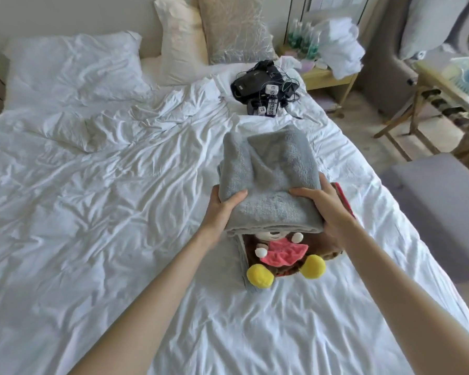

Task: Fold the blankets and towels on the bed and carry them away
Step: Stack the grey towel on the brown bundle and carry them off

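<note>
Grey fleece blanket (pixel 268 180), folded thick, over a printed folded blanket (pixel 282 255)

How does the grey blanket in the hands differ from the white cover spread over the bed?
The grey blanket is folded into a thick, compact stack; the white cover lies spread out and creased. The grey blanket looks fleecy, the white cover thin and smooth. The left hand and right hand grip the grey blanket at its sides; neither holds the white cover. Both are soft bedding.
</note>
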Motion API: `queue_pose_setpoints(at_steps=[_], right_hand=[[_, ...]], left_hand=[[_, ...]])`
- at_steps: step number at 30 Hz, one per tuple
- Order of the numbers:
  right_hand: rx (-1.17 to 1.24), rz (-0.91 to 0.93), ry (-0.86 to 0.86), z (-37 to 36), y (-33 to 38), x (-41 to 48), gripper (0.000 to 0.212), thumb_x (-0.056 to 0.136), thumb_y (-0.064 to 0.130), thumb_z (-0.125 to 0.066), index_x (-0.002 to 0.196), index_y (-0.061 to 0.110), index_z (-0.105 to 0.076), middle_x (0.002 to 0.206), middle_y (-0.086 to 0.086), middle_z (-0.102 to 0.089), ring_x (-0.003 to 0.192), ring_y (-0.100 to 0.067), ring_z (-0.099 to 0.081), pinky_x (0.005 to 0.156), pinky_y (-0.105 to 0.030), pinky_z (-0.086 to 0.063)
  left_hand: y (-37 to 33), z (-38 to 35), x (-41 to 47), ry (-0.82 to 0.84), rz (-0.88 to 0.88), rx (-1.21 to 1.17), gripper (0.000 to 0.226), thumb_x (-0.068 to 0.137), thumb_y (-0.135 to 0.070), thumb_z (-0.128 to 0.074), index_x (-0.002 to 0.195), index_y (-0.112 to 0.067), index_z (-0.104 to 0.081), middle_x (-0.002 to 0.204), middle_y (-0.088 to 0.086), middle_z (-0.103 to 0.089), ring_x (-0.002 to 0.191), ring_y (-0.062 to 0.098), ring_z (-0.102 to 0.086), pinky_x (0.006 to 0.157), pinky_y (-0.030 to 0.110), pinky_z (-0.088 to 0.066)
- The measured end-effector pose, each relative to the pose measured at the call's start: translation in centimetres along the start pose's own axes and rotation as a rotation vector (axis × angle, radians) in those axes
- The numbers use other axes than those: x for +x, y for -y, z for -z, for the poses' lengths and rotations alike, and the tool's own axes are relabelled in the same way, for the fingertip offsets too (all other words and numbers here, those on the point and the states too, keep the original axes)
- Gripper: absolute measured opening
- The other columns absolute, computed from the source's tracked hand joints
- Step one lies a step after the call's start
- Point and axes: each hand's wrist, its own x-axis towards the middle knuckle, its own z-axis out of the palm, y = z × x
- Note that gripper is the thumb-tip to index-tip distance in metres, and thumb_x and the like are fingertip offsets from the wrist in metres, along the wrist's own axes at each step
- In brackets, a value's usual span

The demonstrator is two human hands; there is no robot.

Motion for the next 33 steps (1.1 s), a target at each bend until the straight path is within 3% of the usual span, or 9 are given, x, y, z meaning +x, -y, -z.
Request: queue_pose_setpoints(at_steps=[4, 6, 8, 11, 16, 19, 23, 27, 33], right_hand=[[-0.116, 0.052, -0.061, 6.5, -0.5, 0.9, 0.059, 0.062, 0.034, -0.087, 0.114, 0.034, -0.059, 0.103, 0.011, -0.068, 0.087, -0.003, -0.068, 0.069, -0.024, -0.056], [-0.244, 0.085, -0.104, 8.9, -2.2, 1.6, 0.061, 0.064, 0.036, -0.086, 0.116, 0.034, -0.055, 0.101, 0.017, -0.062, 0.084, 0.006, -0.064, 0.065, -0.014, -0.052], [-0.409, 0.058, -0.113, 10.8, -4.9, 2.6, 0.066, 0.071, 0.034, -0.083, 0.126, 0.026, -0.048, 0.11, 0.014, -0.057, 0.101, -0.003, -0.06, 0.078, -0.021, -0.05], [-0.686, -0.03, -0.07, 12.8, -8.0, 3.8, 0.076, 0.078, 0.031, -0.078, 0.139, 0.013, -0.037, 0.133, -0.005, -0.052, 0.12, -0.026, -0.05, 0.089, -0.032, -0.041], [-0.876, 0.245, -0.147, 13.5, -7.6, 5.6, 0.065, 0.083, 0.034, -0.068, 0.138, 0.018, -0.037, 0.139, -0.004, -0.042, 0.129, -0.023, -0.04, 0.098, -0.037, -0.039], [-1.096, 0.479, -0.184, 11.5, -7.3, 6.7, 0.059, 0.094, 0.036, -0.051, 0.146, 0.014, -0.033, 0.152, -0.005, -0.034, 0.14, -0.024, -0.031, 0.112, -0.04, -0.031], [-1.302, 0.66, 0.007, 9.7, -8.4, 9.4, 0.06, 0.101, 0.041, -0.031, 0.154, 0.017, -0.02, 0.162, -0.004, -0.013, 0.15, -0.019, -0.008, 0.122, -0.038, -0.008], [-1.376, 0.631, 0.108, 9.8, -12.1, 12.2, 0.058, 0.102, 0.044, -0.025, 0.155, 0.023, -0.016, 0.163, -0.003, -0.008, 0.151, -0.017, -0.004, 0.123, -0.038, -0.003], [-1.257, 0.645, 0.109, 10.6, -17.3, 14.6, 0.058, 0.1, 0.039, -0.036, 0.154, 0.024, -0.02, 0.163, -0.003, -0.013, 0.15, -0.016, -0.007, 0.122, -0.041, -0.013]], left_hand=[[2.9, -6.1, -1.0, -0.038, -0.05, 0.025, 0.051, 0.08, -0.041, -0.074, 0.123, -0.028, -0.049, 0.113, -0.006, -0.069, 0.099, 0.009, -0.069, 0.075, 0.018, -0.055], [5.4, -8.2, -1.0, -0.072, 0.036, 0.14, 0.07, 0.08, -0.044, -0.075, 0.136, -0.022, -0.038, 0.122, -0.004, -0.062, 0.11, 0.016, -0.063, 0.092, 0.033, -0.054], [7.8, -9.5, -1.0, -0.081, 0.199, 0.273, 0.082, 0.085, -0.039, -0.075, 0.145, -0.015, -0.024, 0.13, -0.001, -0.05, 0.119, 0.022, -0.054, 0.104, 0.045, -0.045], [9.3, -10.4, -0.7, -0.104, 0.294, 0.41, 0.083, 0.087, -0.036, -0.071, 0.149, -0.015, -0.019, 0.139, 0.005, -0.044, 0.127, 0.026, -0.048, 0.108, 0.044, -0.04], [7.1, -12.9, 1.4, -0.411, -0.166, 0.908, 0.056, 0.092, -0.037, -0.055, 0.14, -0.013, -0.04, 0.141, 0.009, -0.046, 0.129, 0.029, -0.044, 0.106, 0.047, -0.039], [6.7, -15.2, 3.6, -0.31, -0.481, 1.215, 0.056, 0.099, -0.035, -0.044, 0.147, -0.007, -0.036, 0.154, 0.012, -0.035, 0.142, 0.029, -0.033, 0.116, 0.043, -0.028], [9.7, -15.3, 7.6, -0.155, -0.451, 1.579, 0.065, 0.104, -0.041, -0.024, 0.157, -0.009, -0.006, 0.166, 0.01, 0.0, 0.153, 0.022, 0.0, 0.124, 0.043, -0.006], [13.7, -14.0, 10.1, -0.161, -0.42, 1.63, 0.065, 0.103, -0.045, -0.022, 0.157, -0.01, -0.012, 0.165, 0.012, -0.008, 0.153, 0.025, -0.005, 0.123, 0.045, -0.009], [18.8, -13.7, 12.4, -0.181, -0.411, 1.634, 0.065, 0.102, -0.047, -0.025, 0.157, -0.012, -0.018, 0.164, 0.011, -0.015, 0.152, 0.025, -0.011, 0.122, 0.051, -0.013]])
